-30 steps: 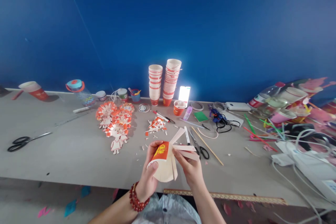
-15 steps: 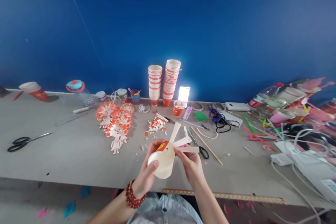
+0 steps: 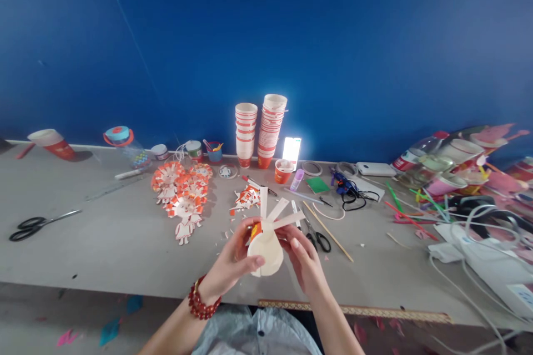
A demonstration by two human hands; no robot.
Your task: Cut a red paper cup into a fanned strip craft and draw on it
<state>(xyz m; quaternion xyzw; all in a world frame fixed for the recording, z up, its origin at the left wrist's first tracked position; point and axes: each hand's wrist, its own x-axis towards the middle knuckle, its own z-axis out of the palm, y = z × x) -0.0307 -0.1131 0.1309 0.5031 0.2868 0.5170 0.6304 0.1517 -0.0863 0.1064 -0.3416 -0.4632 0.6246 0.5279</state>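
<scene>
A paper cup cut open [image 3: 266, 255], cream inside and red outside, is held up over the near part of the table, with several pale strips fanning from its far side. My left hand [image 3: 235, 263], wearing a red bead bracelet, is closed on its left side, thumb over the inner face. At the right edge, my right hand [image 3: 303, 263] has its fingers curled at the base of a strip, with some fingertips hidden behind the paper. Just beyond lie red and white paper scraps [image 3: 246, 198]. Black-handled scissors [image 3: 321, 240] rest beside my right hand.
Two tall stacks of cups [image 3: 271, 133] stand near the blue wall. Left are lion-like paper figures [image 3: 183, 205] and other scissors [image 3: 35, 226]. Right are a wooden stick [image 3: 331, 233], a glue gun [image 3: 345, 184], white cables [image 3: 470, 255] and piled craft items [image 3: 462, 166].
The cut cup has turned counter-clockwise, so its strips point more upward and the inner face shows rounder. My right hand has shifted along the edge, its thumb now lifted off the strip.
</scene>
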